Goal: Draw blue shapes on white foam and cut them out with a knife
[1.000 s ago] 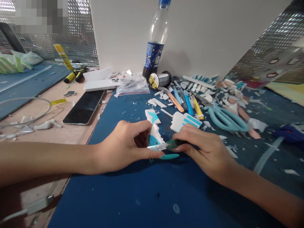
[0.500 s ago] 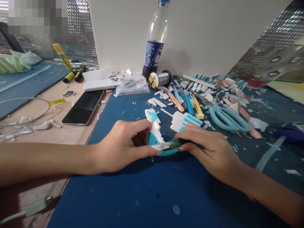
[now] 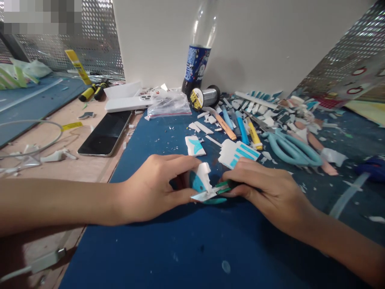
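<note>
My left hand pinches a small white-and-blue foam piece with a jagged edge, thumb below and fingers behind. A craft knife with a green part near its blade is gripped in my right hand. Its flat blade points left across the lower edge of the foam, close to my left thumb; the rest of the handle is hidden by my fingers. Under the blade shows a teal sliver, whose kind I cannot make out. Just beyond lie a loose white-and-blue piece and a blue-striped white piece.
Blue-handled scissors, several markers and foam scraps lie at the right. Behind stand a soda bottle and a wire spool. A phone, a white cable and a yellow glue stick are at the left.
The foam piece in my left hand has tilted and turned, now apart from the loose piece behind it. The knife blade has swung slightly lower. Both hands keep their hold.
</note>
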Demonstrator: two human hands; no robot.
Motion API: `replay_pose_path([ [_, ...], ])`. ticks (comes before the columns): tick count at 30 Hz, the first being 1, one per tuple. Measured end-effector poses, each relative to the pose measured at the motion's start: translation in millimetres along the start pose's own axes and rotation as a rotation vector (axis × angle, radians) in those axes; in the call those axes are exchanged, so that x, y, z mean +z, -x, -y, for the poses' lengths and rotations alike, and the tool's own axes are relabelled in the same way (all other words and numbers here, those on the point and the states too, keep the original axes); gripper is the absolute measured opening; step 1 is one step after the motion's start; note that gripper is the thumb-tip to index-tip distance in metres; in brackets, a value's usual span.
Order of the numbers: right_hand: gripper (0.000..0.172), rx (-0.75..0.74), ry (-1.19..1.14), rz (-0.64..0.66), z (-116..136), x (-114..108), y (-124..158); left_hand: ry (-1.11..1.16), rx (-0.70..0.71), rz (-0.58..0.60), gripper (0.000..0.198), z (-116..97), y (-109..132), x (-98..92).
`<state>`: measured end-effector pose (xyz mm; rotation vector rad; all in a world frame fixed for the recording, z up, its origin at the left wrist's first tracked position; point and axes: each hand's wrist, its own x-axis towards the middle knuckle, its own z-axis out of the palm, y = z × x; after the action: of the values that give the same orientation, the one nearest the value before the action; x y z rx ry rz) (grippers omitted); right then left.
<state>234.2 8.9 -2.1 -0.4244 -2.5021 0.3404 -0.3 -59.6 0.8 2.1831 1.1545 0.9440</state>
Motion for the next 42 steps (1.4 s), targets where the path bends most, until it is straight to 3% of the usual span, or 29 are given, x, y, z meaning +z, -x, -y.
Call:
replay_pose_path([
  [14,0.010,-0.039,-0.027,0.009,-1.5,-4.0,2.7,-0.141,0.169,-0.038,0.019,1.3,2.3,-1.4],
  [26,0.011,-0.047,-0.040,0.053,-8.1,-4.5,6.0,-0.165,0.135,-0.059,0.025,0.7,1.8,-1.7],
  [42,0.012,-0.001,0.007,0.007,0.9,-3.3,0.8,-0.125,0.126,-0.053,0.017,0.8,2.6,-1.3],
])
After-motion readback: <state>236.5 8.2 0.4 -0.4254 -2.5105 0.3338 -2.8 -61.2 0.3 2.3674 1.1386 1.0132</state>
